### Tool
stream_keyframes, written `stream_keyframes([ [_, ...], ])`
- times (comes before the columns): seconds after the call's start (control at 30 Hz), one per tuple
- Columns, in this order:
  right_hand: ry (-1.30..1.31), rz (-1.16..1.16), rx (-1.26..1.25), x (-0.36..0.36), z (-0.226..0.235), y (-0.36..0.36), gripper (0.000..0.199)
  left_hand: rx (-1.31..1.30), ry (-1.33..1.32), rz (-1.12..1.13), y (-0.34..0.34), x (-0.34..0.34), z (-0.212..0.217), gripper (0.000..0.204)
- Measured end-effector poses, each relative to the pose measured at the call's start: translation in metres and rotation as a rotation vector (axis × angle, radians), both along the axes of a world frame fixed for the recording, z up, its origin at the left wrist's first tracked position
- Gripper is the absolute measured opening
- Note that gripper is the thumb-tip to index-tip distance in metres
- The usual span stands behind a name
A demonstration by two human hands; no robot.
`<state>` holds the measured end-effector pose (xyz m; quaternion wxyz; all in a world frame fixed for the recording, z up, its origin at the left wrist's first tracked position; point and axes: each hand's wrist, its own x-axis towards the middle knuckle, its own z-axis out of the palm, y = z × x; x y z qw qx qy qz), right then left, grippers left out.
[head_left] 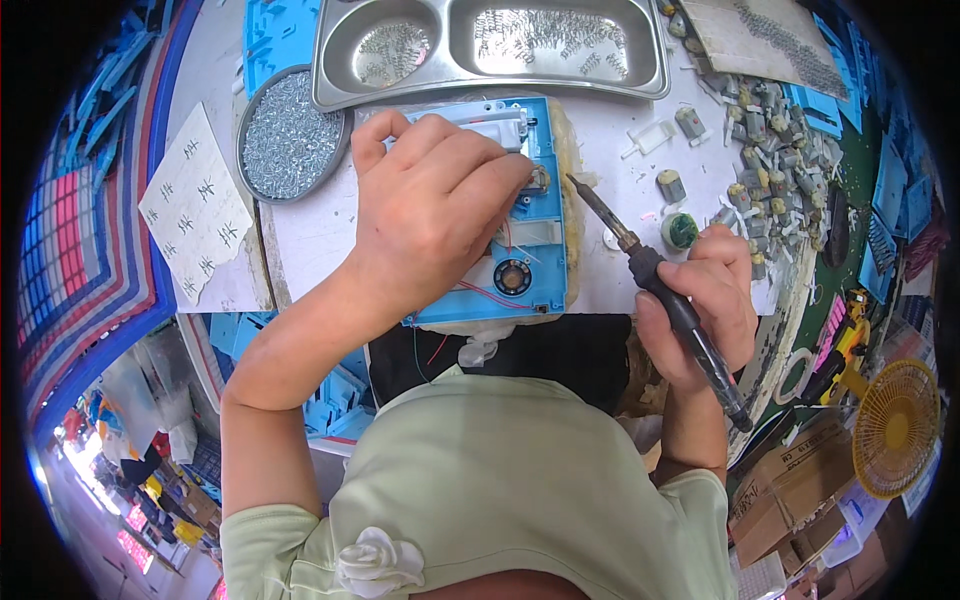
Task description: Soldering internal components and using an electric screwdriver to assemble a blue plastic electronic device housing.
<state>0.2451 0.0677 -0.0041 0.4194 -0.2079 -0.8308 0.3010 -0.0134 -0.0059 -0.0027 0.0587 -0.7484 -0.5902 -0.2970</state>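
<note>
My right hand grips a soldering iron by its black handle. The iron's tip points up and left and ends just right of a blue plastic housing, apart from it. Over the housing's upper left, my left hand is closed, fingertips pressed together beside a small silver part; what they pinch is hidden. Inside the housing sit a round black speaker, a white plastic piece and thin red wires. The housing rests on a yellowish pad.
A steel tray of small springs lies at the back, beside a round dish of screws. Several small motors are heaped at the right, near a small cup with green contents. Marked paper lies left; a yellow fan stands lower right.
</note>
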Motion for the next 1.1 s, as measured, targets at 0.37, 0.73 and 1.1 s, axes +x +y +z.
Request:
stream_keyframes([
  [0.37, -0.034, 0.04, 0.005, -0.007, 0.003, 0.004, 0.038, 0.017, -0.042, 0.011, 0.009, 0.002, -0.007, 0.025],
  [0.73, -0.041, 0.053, 0.006, -0.012, 0.004, 0.005, 0.039, 0.004, -0.079, -0.008, 0.007, 0.0, -0.007, 0.027],
  [1.1, -0.042, 0.061, 0.017, -0.015, 0.002, 0.003, 0.04, -0.001, -0.09, -0.017, 0.007, 0.0, -0.008, 0.028],
])
